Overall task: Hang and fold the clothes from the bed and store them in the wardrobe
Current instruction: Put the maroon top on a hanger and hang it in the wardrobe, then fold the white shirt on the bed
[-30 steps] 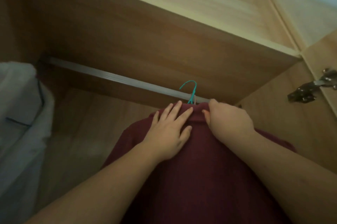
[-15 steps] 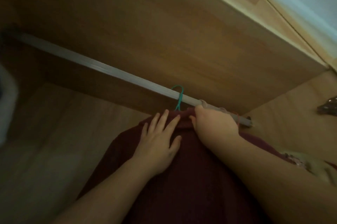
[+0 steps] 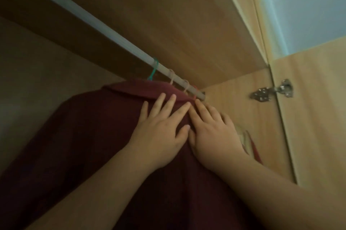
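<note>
— Wardrobe point(image 3: 187, 24) boards fill the view, with the rail point(image 3: 104, 29) slanting across under the shelf. Where is the garment?

— On the rail. A maroon top point(image 3: 89, 136) hangs from a teal hook point(image 3: 153, 68), just left of three more hooks point(image 3: 179, 82) bunched at the rail's right end.

— What has changed in the last second?

— Both hands have slid down off the collar. The right hand point(image 3: 213, 132), which was closed over the top edge by the hook, now lies flat. The left hand point(image 3: 161, 134) rests beside it, thumbs touching.

— So nothing is gripped?

— No. All fingers point(image 3: 168, 104) are straight and released, pressing the cloth below the collar. I judge the hanging done and this a last smoothing, or a push toward the rail's right end.

— Anything in the way?

— A pale garment point(image 3: 243, 138) hangs right of the maroon top, squeezed against the side panel, so room there is tight. A hinge point(image 3: 271, 91) sits beyond the rail's end, well clear of the hands.
</note>
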Motion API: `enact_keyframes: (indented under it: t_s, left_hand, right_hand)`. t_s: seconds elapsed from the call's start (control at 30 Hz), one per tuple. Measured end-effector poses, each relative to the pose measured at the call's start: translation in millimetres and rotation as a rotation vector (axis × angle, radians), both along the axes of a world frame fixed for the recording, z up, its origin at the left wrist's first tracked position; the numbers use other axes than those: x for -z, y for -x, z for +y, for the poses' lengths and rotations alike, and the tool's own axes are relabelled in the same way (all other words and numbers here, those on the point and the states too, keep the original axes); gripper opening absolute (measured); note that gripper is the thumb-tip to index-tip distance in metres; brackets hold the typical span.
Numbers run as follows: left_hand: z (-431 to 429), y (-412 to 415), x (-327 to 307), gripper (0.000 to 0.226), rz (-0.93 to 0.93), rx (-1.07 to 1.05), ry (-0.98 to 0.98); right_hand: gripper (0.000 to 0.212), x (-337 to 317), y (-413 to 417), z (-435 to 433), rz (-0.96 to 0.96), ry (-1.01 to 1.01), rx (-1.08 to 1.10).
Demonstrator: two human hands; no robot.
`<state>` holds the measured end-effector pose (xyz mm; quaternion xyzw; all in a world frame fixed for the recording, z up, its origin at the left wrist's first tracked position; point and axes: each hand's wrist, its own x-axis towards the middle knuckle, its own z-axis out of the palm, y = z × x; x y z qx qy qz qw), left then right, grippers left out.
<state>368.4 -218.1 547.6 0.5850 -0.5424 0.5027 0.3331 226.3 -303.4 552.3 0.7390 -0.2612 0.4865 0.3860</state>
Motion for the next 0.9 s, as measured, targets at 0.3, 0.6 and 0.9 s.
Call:
enact_keyframes:
  t_s: [0.3, 0.6, 0.9]
  left_hand:
    - [-21, 200, 164, 0.066, -0.009, 0.238, -0.314]
    - [-8, 481, 359, 0.067, 0.163, 0.565, -0.836]
    - [37, 728, 526, 0.068, 0.109, 0.808, -1.244]
  right_hand:
    - [0.064, 183, 264, 23, -0.009, -0.389, 0.266]
    - [0.064, 391, 573, 120, -0.12, -0.799, 0.54]
    - [0.066, 535, 791, 246, -0.308, -1.186, 0.841]
